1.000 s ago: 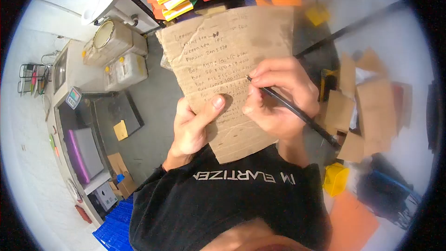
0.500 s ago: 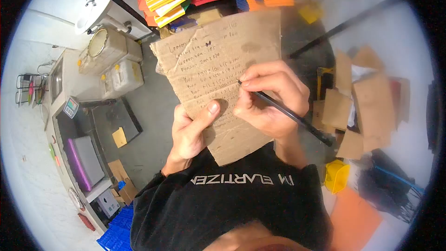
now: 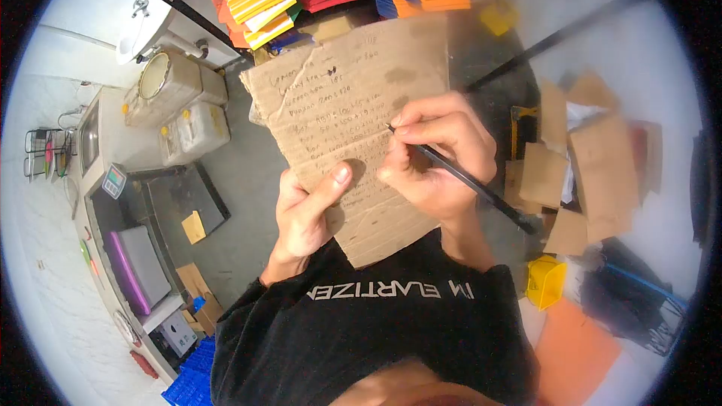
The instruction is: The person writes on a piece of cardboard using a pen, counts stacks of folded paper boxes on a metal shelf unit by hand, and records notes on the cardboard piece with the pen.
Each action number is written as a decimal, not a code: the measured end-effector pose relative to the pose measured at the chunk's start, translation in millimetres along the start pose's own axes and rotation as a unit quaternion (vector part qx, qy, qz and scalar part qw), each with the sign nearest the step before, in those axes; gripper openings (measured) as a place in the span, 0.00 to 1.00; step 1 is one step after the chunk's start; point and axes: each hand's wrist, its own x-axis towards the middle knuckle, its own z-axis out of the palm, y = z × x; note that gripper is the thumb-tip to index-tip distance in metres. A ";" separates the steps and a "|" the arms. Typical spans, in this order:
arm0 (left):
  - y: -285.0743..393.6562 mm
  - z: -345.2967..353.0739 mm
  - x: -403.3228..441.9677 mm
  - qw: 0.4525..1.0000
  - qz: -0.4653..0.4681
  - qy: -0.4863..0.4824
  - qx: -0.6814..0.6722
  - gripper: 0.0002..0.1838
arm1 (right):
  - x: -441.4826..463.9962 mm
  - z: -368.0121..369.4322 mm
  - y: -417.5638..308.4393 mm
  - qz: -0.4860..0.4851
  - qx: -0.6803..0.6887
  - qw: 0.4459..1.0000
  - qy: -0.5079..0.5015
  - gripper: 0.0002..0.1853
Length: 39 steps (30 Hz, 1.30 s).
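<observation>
A torn piece of brown cardboard [image 3: 398,222] with handwritten lines is held up in front of my chest. My left hand [image 3: 307,210] grips its lower left edge, thumb on the written face and the other fingers hidden behind. In my right hand [image 3: 444,154] is a black pen [image 3: 481,189], pinched between thumb and fingers. The pen's tip is at the right end of the written lines, near the middle of the cardboard. Whether the tip touches the surface cannot be told.
Stacks of coloured folded pieces [image 3: 259,0] lie on a rack at the top. Plastic jerrycans [image 3: 194,134] and a counter with a scale [image 3: 113,180] are at left. Opened cardboard boxes [image 3: 602,180], a yellow container [image 3: 546,283] and a dark bag [image 3: 628,297] are at right.
The cardboard and both hands have shifted slightly left in the view, along with the surroundings. Both grips look the same. The pen tip remains by the ends of the middle lines.
</observation>
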 end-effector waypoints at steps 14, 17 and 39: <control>0.7 -2.7 6.2 1.000 -0.006 -0.012 -0.009 0.20 | -1.7 3.7 8.4 -0.006 -0.007 1.000 0.007 0.15; -5.7 -4.5 5.7 1.000 -0.011 -0.004 0.000 0.20 | -8.0 2.1 11.5 0.009 0.001 1.000 0.001 0.15; -176.1 -114.9 59.0 0.956 -0.202 0.211 0.018 0.24 | -216.0 -25.6 169.9 0.588 0.052 0.801 -0.099 0.33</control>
